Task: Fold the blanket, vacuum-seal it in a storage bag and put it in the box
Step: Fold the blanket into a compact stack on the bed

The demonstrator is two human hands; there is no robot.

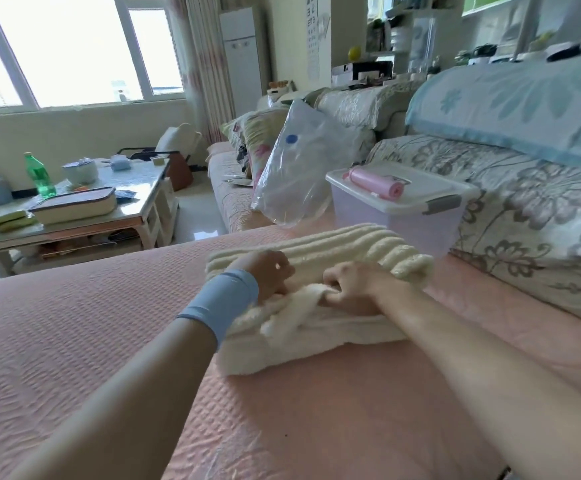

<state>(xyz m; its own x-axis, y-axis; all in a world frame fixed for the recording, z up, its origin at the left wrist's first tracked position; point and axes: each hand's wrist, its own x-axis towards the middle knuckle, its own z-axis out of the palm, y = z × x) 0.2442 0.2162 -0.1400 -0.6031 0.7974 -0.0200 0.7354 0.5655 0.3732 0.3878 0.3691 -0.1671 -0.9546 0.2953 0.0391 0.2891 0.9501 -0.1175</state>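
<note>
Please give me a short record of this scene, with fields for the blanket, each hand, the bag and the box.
blanket: cream, folded, lying on the pink sofa cover
left hand: grips the blanket's near fold
right hand: grips the same fold
storage bag: clear, leaning beside the box
box: lid on, pink pump lying on it
stage: blanket not yet in the bag
</note>
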